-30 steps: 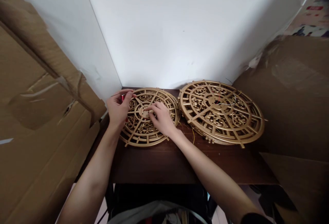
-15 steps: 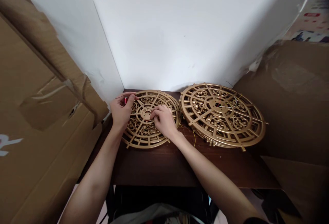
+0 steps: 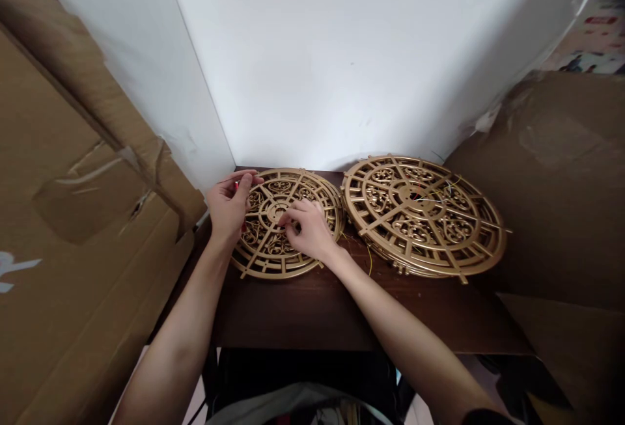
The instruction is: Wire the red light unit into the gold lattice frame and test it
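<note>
My left hand (image 3: 227,207) is closed at the left rim of a round gold openwork disc (image 3: 280,275). Between its thumb and fingers shows a bit of a small red object (image 3: 237,185), mostly hidden, so its kind is unclear. My right hand (image 3: 308,228) rests over the right part of the same disc. Its thumb and index finger pinch together close to the hub, and whatever is between them is too small to make out. The disc has spokes, rings and scrollwork panels, and it lies flat on a dark brown table (image 3: 293,321).
A stack of similar gold discs (image 3: 390,230) stands at the right, with thin coloured wires on top. A yellow wire (image 3: 370,262) trails between the piles. Cardboard (image 3: 88,269) flanks the left side, more cardboard (image 3: 561,217) the right, and a white panel (image 3: 332,73) stands behind.
My right fingertips have shifted slightly left over the hub and drawn together. My left hand has turned a little, and less of the red object shows.
</note>
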Available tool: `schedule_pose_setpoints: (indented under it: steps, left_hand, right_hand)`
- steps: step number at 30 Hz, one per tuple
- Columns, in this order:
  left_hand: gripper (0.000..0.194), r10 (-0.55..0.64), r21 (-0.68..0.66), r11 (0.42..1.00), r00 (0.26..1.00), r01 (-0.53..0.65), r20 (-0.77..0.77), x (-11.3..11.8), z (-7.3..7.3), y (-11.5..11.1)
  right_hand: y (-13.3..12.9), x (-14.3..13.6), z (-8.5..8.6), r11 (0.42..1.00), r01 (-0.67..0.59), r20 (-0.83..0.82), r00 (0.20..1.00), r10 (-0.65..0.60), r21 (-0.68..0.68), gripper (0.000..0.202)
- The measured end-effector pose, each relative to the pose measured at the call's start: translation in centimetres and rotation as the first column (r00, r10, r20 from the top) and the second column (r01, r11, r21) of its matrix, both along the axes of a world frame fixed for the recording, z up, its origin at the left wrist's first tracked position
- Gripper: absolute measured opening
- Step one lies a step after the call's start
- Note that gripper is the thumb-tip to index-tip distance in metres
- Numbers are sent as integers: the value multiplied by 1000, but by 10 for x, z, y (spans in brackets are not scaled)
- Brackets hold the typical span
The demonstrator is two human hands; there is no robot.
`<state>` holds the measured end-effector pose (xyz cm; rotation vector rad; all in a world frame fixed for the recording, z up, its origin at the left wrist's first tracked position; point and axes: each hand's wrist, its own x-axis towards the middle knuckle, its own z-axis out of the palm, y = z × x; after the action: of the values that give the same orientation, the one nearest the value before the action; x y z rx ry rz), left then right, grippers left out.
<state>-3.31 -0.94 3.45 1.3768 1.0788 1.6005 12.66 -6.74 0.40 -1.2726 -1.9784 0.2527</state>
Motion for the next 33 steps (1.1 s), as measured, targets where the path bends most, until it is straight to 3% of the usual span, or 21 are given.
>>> schedule_pose_setpoints:
  steps: [3,9,13,15,18,22,26,29,33]
  left_hand:
    - [31,0,-1,1000,1000,0,-15,0,0,0]
    - [31,-14,15,1000,998,15,-57,0,-2,0]
    - [29,101,100,992,966,-79,-238,-4,-3,2]
    - [26,194,195,974,874,-118,-445,-8,-3,3]
    - [22,245,266,961,654,-69,-715,-12,-2,2]
    - [20,222,250,968,454,1,-863,-14,-4,1]
    - [26,118,172,980,403,99,-908,-14,-4,0]
    - [40,13,94,978,399,184,-917,-15,0,-2]
    - [57,-153,-42,947,333,317,-930,-17,7,-5]
  right_hand:
    - [1,1,-1,998,55,-54,997,-53,29,30]
    - [1,2,1,982,-186,38,982,186,17,35]
    - [0,1,4,987,-157,34,987,158,-26,30]
    - [1,0,4,992,-122,36,992,122,-24,25]
    - [2,0,2,998,-70,93,993,70,-3,27]
    - [3,0,1,999,47,104,993,-47,10,44]
    - [4,-2,0,987,160,65,985,-158,-21,46]
    - [4,-2,-1,974,217,50,976,-214,-65,45]
    - [5,0,1,955,265,18,964,-265,-132,45]
